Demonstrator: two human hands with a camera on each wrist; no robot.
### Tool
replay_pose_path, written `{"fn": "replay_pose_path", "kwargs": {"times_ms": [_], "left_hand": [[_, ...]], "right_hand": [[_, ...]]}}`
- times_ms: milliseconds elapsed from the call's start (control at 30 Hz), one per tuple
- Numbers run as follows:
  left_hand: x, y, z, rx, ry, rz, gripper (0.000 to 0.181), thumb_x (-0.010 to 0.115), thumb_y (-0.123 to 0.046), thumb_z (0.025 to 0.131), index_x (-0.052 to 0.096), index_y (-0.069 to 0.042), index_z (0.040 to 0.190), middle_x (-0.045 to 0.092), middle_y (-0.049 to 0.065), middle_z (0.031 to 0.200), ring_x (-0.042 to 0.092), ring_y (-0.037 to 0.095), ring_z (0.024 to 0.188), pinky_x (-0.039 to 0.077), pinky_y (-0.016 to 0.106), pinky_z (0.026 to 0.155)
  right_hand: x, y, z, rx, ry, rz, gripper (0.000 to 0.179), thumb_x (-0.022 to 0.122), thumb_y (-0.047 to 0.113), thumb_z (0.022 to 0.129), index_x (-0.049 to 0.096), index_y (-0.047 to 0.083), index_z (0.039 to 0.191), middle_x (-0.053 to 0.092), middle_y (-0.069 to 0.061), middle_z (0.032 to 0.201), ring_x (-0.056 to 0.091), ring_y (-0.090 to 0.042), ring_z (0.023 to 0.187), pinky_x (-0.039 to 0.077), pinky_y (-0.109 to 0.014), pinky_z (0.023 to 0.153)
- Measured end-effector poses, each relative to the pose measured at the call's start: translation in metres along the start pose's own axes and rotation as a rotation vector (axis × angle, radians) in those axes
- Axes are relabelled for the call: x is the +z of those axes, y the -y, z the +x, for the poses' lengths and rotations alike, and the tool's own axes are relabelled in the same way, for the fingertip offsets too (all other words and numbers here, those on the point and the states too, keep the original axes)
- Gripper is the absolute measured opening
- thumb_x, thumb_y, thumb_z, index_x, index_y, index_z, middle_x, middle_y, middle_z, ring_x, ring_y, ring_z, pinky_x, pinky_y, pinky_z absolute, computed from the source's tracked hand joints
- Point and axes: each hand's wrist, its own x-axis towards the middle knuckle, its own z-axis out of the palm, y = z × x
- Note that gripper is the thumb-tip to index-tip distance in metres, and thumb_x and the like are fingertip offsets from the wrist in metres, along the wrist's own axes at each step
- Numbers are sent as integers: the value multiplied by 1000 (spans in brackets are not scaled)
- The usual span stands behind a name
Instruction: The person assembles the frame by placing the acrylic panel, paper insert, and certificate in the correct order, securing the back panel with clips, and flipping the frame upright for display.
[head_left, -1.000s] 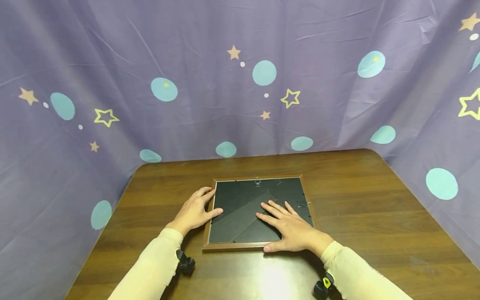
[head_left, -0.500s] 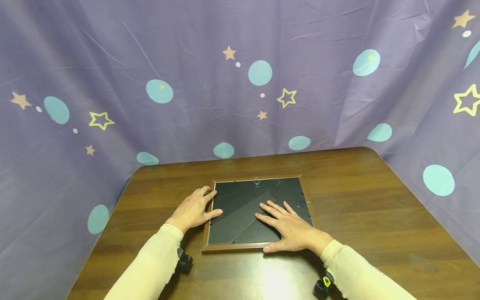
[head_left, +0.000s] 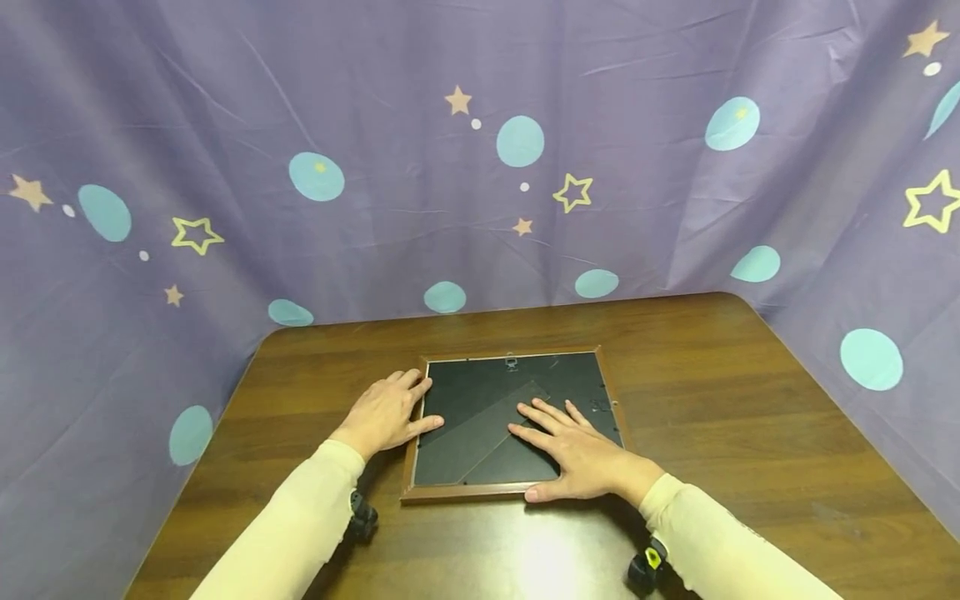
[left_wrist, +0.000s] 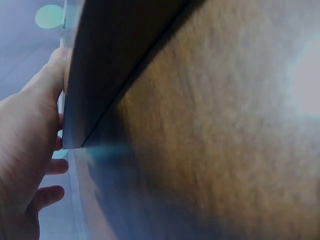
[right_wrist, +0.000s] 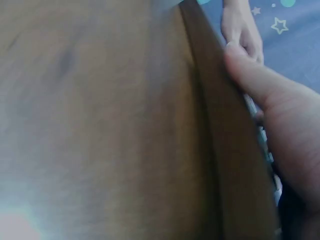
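A picture frame (head_left: 480, 392) lies face down on the table, its black backing board and brown wooden border facing up. A folded stand leg (head_left: 491, 437) runs diagonally across the backing, and a small metal hanger (head_left: 512, 362) sits near the far edge. My left hand (head_left: 386, 412) rests at the frame's left side, thumb over the backing and fingers along the outer edge. With fingers spread, my right hand (head_left: 577, 454) lies on the backing at the lower right, its thumb on the near border. In the right wrist view that thumb (right_wrist: 250, 70) touches the wooden edge (right_wrist: 225, 130).
The brown wooden table (head_left: 720, 400) extends around the frame on all sides. A purple curtain (head_left: 405, 167) with stars and dots hangs behind the table and along both sides. Black wrist cameras (head_left: 363, 517) are strapped under the sleeves.
Both hands keep their places on the picture frame, which stays put on the table. Only the head view has shifted slightly.
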Motion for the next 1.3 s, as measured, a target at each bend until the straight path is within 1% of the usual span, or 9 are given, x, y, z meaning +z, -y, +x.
{"fn": "replay_pose_path", "kwargs": {"times_ms": [133,267,333,400,467,600,767,1033,1300], "left_hand": [[0,1,-1,-57,33,-123,85,53,-67,86,47,-3,141,47,17,140,46,34,126,41,49,101],[-4,-1,-8,-161,78,-246,89,52,-68,86,40,-3,145,42,15,146,41,32,133,36,49,105],[-7,-4,-13,-190,99,-293,90,51,-69,86,38,-3,146,40,15,148,39,32,134,35,50,106],[-9,-9,-18,-194,115,-330,94,50,-72,84,36,-4,148,36,15,150,37,33,136,34,51,107],[-9,-15,-25,-162,114,-350,98,51,-75,81,35,-5,148,34,17,151,35,34,136,34,52,106],[-6,-23,-36,-115,112,-329,104,52,-79,76,34,-8,149,25,17,155,27,35,140,33,53,106],[-2,-26,-43,-107,118,-312,103,53,-79,76,32,-10,150,18,15,158,19,33,143,29,57,107],[1,-30,-40,-113,157,-293,106,50,-82,74,28,-13,152,14,13,159,14,29,145,26,56,109],[-3,-28,-43,-116,156,-267,109,46,-85,73,29,-12,152,16,14,159,16,29,145,25,56,110]], "right_hand": [[-16,-3,8,3,12,51,84,53,73,82,38,25,149,27,-2,156,18,-25,144,13,-61,111],[-31,-6,33,23,-44,91,69,57,61,88,51,16,140,44,-4,146,34,-26,138,24,-52,112],[-35,-9,49,48,-73,99,64,59,56,89,54,15,137,47,-5,143,38,-26,135,30,-47,110],[-35,-13,66,78,-98,120,62,62,53,89,54,14,137,48,-5,142,40,-25,134,34,-45,108],[-33,-18,83,98,-118,137,63,64,51,88,52,15,139,48,-5,143,41,-23,133,35,-44,107],[-25,-24,112,111,-129,158,66,65,50,88,48,16,142,45,-4,145,39,-22,134,34,-42,108],[-16,-28,132,116,-105,150,69,64,53,88,45,19,145,39,-5,150,34,-23,138,29,-45,111],[-10,-30,142,146,-93,113,69,61,54,89,43,20,146,38,-5,151,30,-22,140,17,-56,113],[-9,-30,147,104,-85,91,66,59,55,90,44,22,145,39,-7,150,33,-23,138,18,-57,111]]}}
